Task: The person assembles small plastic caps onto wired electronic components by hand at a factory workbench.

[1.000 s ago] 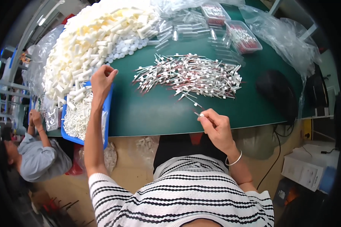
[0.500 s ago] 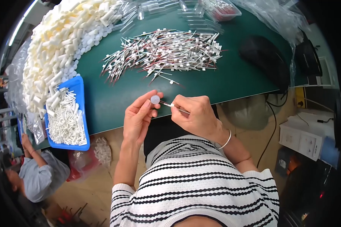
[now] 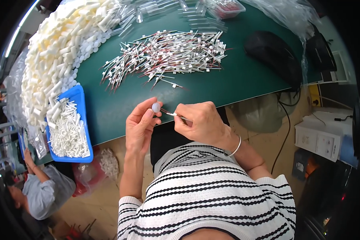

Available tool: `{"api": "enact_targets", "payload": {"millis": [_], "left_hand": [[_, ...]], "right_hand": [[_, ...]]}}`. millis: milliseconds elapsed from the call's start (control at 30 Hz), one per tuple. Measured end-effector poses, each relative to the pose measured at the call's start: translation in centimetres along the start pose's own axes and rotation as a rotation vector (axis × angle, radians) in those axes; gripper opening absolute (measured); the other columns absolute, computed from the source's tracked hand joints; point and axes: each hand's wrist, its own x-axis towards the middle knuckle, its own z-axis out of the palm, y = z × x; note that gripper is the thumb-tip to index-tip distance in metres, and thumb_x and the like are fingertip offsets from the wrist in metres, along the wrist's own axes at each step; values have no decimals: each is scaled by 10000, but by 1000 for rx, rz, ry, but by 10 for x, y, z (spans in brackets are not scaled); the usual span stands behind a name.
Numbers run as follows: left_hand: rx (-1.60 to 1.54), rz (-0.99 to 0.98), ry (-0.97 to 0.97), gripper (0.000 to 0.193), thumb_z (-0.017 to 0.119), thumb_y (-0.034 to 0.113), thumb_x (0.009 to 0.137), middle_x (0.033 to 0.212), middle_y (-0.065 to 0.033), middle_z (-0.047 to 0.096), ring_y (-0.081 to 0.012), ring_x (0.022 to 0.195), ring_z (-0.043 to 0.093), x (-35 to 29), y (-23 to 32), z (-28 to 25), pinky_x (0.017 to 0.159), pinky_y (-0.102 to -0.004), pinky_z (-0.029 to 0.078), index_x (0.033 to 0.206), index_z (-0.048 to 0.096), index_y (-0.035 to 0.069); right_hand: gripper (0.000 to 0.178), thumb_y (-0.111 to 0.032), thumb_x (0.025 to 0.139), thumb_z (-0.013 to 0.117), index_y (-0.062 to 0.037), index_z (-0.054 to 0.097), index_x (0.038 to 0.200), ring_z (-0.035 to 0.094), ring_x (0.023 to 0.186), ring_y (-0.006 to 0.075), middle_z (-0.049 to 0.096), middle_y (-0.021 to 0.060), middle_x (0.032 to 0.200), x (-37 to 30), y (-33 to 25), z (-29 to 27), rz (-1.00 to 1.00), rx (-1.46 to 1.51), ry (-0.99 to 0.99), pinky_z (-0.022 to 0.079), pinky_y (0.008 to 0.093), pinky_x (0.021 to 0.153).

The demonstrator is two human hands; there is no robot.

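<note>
Close to the table's front edge, my left hand (image 3: 137,130) pinches a small round translucent white cap (image 3: 156,107) between thumb and fingers. My right hand (image 3: 204,123) is just to its right, fingers closed on a thin wired lead with a small white connector (image 3: 173,115). Fine reddish wires run from the connector toward the cap; whether they join it I cannot tell. Beyond both hands spreads a heap of similar wired leads (image 3: 168,56) with white connectors on the green table (image 3: 116,106).
At the left, a blue tray (image 3: 87,130) holds short white sticks (image 3: 70,136). White cylinders (image 3: 44,68) and translucent caps (image 3: 84,52) are piled behind it. Clear tubes (image 3: 160,14) lie at the back, a black cloth-like item (image 3: 272,56) at the right. Another person (image 3: 50,194) sits at far left.
The whole view has shifted slightly, so the table and hands appear a little further left. The cap has tilted slightly in my left hand; both grips stay the same.
</note>
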Motion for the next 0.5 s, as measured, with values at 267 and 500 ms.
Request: {"api": "enact_targets", "payload": {"millis": [267,500], "left_hand": [[57,37,-9,310,610,48,911,1131,-144,639,-135,895,618,-2,-1,4,757,-248,547,1211,578,-25],[108,37,-48,298,619,43,904,1132,-153,642,-145,899,631,0,-2,-3,775,-258,551,1191,591,-30]], "right_hand": [[132,-31,743,639,-44,528,673,524,444,251,499,85,527,-2,0,-2,-32,-23,-21,403,354,433],[139,-56,746,616,-26,514,657,580,515,306,555,111,569,0,-2,-7,-22,-44,-96,467,388,487]]}}
